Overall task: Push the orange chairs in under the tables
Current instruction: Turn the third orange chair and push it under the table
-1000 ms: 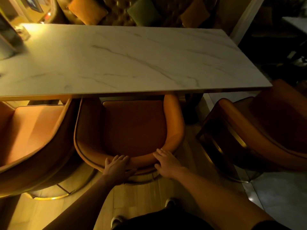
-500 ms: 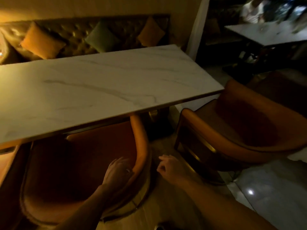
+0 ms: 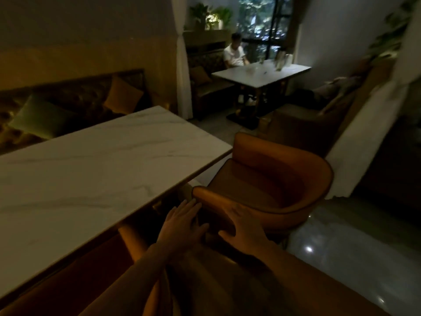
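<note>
Head view: your left hand flat, fingers spread, holding nothing, at near armrest of orange chair. Your right hand draped over same armrest's outer side, fingers loose, not clamped. Chair stands at counter right end, seat front near counter corner, mostly outside it. Second orange chair tucked under counter's near edge.
</note>
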